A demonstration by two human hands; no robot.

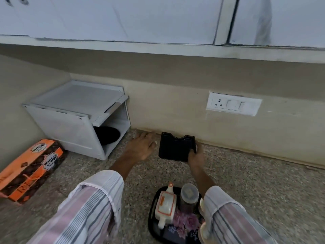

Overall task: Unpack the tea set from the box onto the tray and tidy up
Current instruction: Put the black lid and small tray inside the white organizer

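Fingers of our right hand [194, 156] grip the small black tray [176, 147] by the wall; our left hand [140, 147] rests flat, fingers straight, on the counter [246, 182].

sleeves [91, 205]: pink-white with grey stripes | cuffs: loose, mid-forearm | forearms, hands bare

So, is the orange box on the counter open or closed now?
Closed, it seems: the orange box lies flat on the counter with its printed top unbroken and no flap raised. Neither hand touches it.
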